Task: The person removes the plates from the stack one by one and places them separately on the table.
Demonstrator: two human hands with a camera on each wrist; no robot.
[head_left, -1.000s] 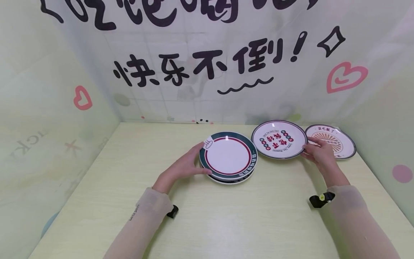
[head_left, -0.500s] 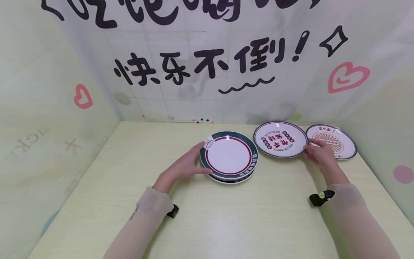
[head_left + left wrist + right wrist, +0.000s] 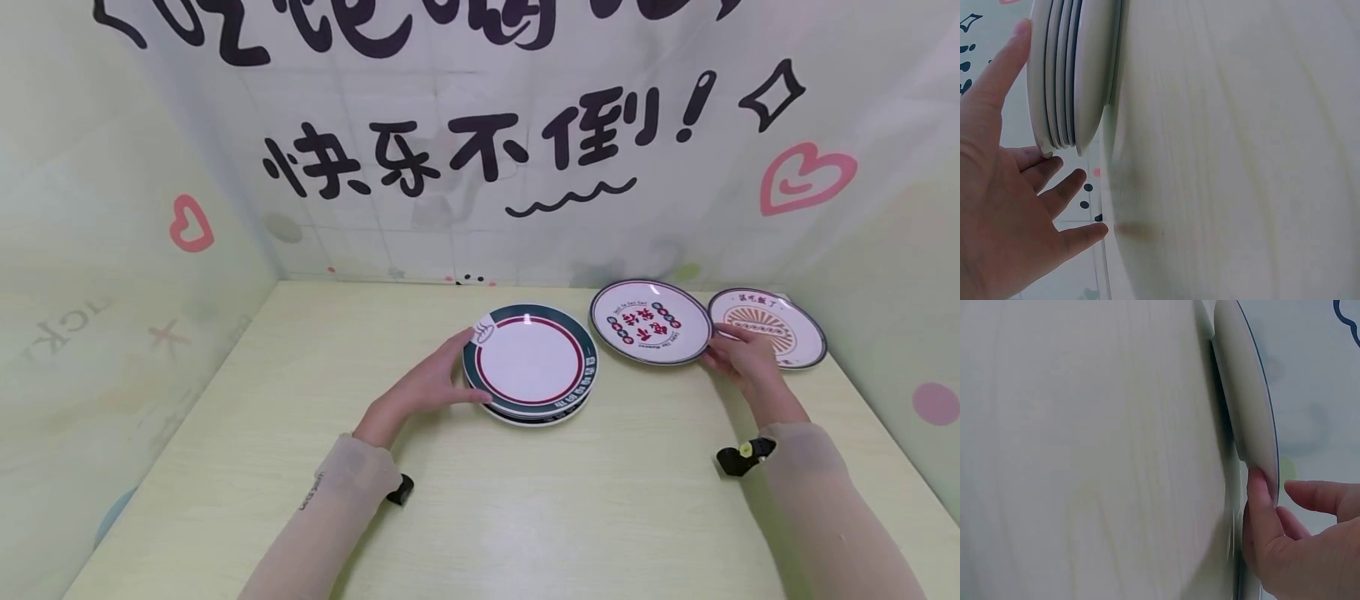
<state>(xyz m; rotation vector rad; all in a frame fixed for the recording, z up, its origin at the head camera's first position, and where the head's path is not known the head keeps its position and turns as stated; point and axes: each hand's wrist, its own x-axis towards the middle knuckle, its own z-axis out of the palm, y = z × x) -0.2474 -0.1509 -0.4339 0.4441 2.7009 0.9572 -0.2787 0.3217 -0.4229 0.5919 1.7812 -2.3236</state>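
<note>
The right hand [image 3: 750, 358] pinches the red-lettered plate [image 3: 651, 321] by the rim, beside the plate stack [image 3: 528, 362]; the left hand [image 3: 427, 382] touches that stack, fingers spread. I'd guess plates are being handled singly; next calls for a gentle, level set-down.

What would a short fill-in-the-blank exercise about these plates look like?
The left hand is at the edge of the round white broad-rimmed plate, whose rim is dark ____.
The right hand grips the round white character-printed plate, whose large central characters are ____.
The round white orange-sunburst plate lies furthest to the ____.

Missing words: green; red; right.
</note>
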